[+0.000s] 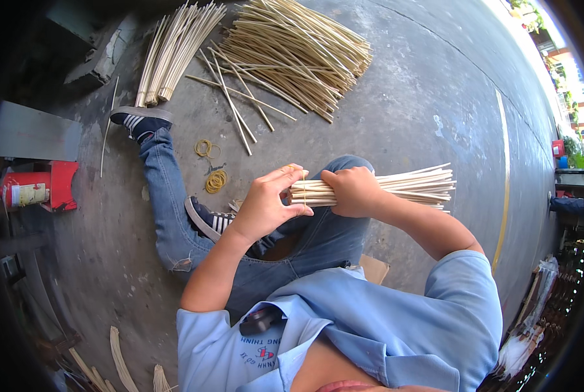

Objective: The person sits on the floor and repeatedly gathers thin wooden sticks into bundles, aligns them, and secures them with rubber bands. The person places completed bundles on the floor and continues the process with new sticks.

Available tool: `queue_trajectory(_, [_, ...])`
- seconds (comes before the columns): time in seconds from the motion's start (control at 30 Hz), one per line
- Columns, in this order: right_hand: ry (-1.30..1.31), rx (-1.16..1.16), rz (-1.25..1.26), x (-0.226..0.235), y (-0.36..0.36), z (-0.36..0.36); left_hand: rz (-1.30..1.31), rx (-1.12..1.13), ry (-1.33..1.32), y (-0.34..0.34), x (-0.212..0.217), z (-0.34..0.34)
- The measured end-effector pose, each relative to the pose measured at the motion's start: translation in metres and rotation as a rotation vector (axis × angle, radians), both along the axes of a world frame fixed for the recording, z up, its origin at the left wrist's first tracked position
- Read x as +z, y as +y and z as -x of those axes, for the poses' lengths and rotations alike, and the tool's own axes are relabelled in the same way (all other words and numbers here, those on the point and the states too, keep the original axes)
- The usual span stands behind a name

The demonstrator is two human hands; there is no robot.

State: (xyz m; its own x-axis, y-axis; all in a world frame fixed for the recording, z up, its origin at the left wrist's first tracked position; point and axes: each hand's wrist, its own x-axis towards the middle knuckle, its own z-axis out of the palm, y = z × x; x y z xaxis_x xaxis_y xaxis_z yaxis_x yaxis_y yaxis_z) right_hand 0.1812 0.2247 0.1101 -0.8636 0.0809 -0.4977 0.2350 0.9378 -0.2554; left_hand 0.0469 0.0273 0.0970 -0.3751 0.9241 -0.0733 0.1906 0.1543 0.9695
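My right hand (354, 189) wraps around a bundle of thin pale wooden sticks (419, 184), which lies level above my right thigh and fans out at its right end. At the bundle's left end, a yellow rubber band (305, 191) loops around the sticks. My left hand (267, 201) has the band stretched between its thumb and fingertips, close to the stick ends. Part of the bundle is hidden by my right hand.
More yellow rubber bands (216, 181) lie on the concrete floor. Beyond them rest a big pile of sticks (298, 52), several loose sticks (228, 104) and bundled sticks (177, 52) by my left shoe (145, 122). A red fire extinguisher (27, 191) stands at far left.
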Motion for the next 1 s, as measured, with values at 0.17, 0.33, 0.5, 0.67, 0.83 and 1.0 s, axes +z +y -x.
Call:
queue_trajectory(0.17, [0.127, 0.059, -0.064, -0.005, 0.001, 0.000, 0.160, -0.018, 0.070, 0.009, -0.010, 0.004])
queue_trajectory(0.33, [0.249, -0.079, 0.032, -0.008, 0.012, -0.008, 0.114, 0.044, -0.142, 0.011, -0.026, 0.004])
queue_trajectory(0.5, [0.274, -0.269, 0.168, 0.003, 0.013, -0.014, 0.113, 0.085, -0.668, 0.016, -0.022, -0.008])
queue_trajectory(0.67, [0.219, -0.385, 0.361, 0.013, 0.019, -0.020, 0.031, 0.098, -0.459, 0.008, -0.034, -0.016])
queue_trajectory(0.83, [0.123, -0.366, 0.814, 0.019, 0.016, -0.025, -0.108, 0.076, -0.104, 0.008, -0.024, -0.006])
queue_trajectory(1.0, [0.242, -0.470, 0.758, 0.011, 0.017, -0.029, 0.036, -0.019, -0.087, 0.003, -0.008, 0.003])
